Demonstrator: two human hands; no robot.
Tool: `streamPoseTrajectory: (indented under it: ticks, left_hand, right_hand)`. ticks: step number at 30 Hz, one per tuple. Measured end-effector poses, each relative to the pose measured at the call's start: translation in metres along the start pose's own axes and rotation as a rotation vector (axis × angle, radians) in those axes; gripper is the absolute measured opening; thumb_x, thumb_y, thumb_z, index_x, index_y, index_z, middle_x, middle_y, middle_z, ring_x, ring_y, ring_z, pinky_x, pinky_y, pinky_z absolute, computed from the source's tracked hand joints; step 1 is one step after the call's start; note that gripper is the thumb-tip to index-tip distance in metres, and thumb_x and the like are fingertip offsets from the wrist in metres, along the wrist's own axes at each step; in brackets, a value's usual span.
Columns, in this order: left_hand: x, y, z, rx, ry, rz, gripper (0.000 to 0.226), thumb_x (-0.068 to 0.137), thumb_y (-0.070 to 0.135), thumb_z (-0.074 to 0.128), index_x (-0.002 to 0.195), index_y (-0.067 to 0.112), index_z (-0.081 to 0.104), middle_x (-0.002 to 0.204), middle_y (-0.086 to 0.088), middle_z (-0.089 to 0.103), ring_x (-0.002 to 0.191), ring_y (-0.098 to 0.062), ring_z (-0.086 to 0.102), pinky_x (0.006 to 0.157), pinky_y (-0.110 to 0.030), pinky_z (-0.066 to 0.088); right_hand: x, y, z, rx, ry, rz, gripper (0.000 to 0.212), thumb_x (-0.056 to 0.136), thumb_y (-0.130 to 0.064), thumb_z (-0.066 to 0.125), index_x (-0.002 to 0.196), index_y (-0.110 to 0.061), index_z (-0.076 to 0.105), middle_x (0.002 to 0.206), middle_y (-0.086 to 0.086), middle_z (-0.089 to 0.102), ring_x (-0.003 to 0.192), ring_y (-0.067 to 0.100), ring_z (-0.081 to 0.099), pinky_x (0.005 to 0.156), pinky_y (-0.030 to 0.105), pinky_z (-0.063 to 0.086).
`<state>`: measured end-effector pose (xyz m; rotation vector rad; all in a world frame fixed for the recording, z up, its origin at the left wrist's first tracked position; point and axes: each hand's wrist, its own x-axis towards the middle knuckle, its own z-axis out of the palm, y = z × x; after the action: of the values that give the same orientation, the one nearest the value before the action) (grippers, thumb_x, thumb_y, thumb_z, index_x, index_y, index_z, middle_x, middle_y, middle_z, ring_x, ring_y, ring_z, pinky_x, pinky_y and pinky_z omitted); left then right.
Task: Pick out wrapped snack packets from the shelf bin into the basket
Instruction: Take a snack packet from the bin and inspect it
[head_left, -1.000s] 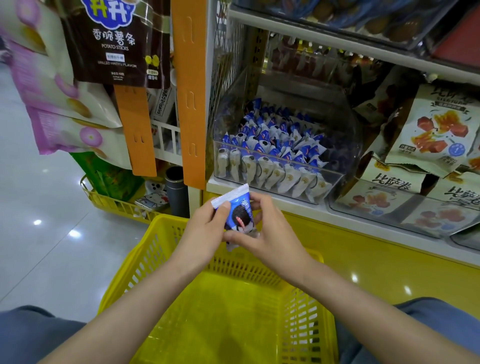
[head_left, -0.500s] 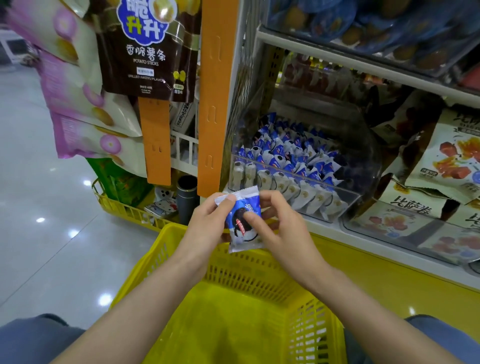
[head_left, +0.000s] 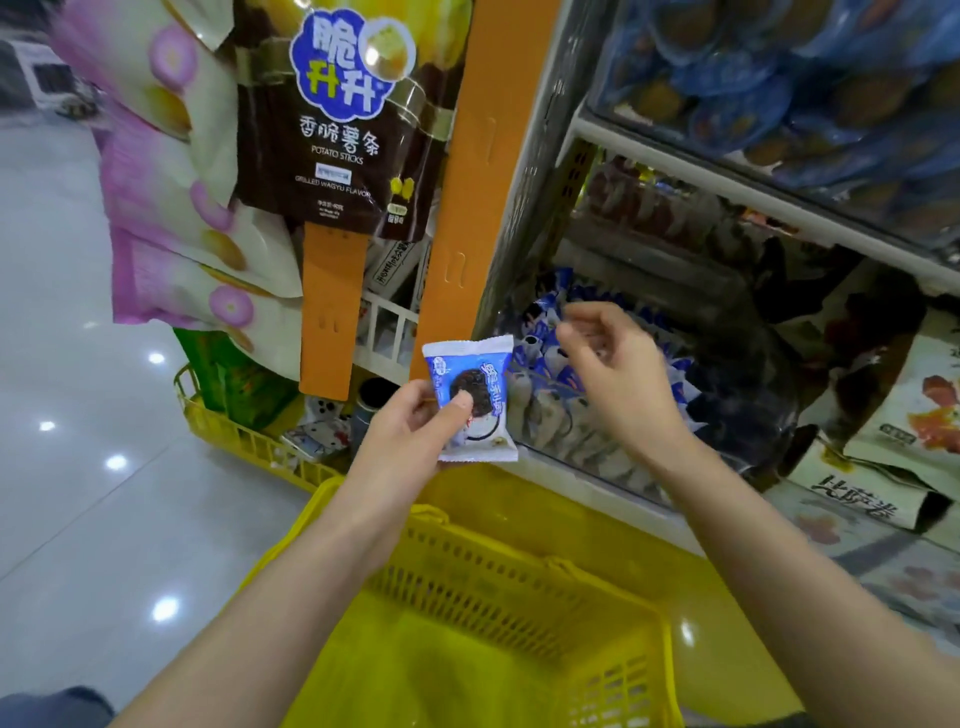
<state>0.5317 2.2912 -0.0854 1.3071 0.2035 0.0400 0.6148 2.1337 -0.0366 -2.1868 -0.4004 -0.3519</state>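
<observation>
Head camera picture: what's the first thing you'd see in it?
The blue-and-white snack packet, pinched in the left hand at the picture's middle, above the bright yellow basket. Beside it the right hand hovers, holding nothing, in front of the clear shelf bin full of matching packets. Up top hangs a big brown potato sticks bag.

Bare forearms (head_left: 291, 603); blue-grey trousers (head_left: 57, 706), prob. jeans.

Bright, even light; lamp glints dot the floor (head_left: 78, 467) at eight o'clock; the right hand (head_left: 613, 374) and two-o'clock shelves (head_left: 727, 184) blur.
</observation>
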Motion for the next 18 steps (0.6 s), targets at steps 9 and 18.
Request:
streamPoseTrajectory:
  ticks: [9,18]
  left_hand:
    - [0.017,-0.003,-0.013,-0.015,0.051,0.035,0.022,0.089,0.029,0.056,0.111,0.025,0.057,0.106,0.001,0.067,0.103,-0.014,0.063,0.097,-0.041,0.047]
    - [0.026,-0.008,-0.025,0.013,0.042,0.043,0.015,0.090,0.027,0.056,0.105,0.027,0.058,0.105,0.004,0.068,0.099,-0.010,0.064,0.089,-0.032,0.050]
  right_hand:
    - [0.101,0.043,0.028,-0.512,-0.330,0.152,0.034,0.094,-0.024,0.053,0.115,0.002,0.060,0.112,0.020,0.064,0.105,0.030,0.059,0.083,0.032,0.044]
    - [0.110,0.051,0.038,-0.483,-0.273,0.200,0.016,0.089,-0.022,0.061,0.092,-0.010,0.071,0.101,0.010,0.070,0.096,0.023,0.062,0.091,0.043,0.049]
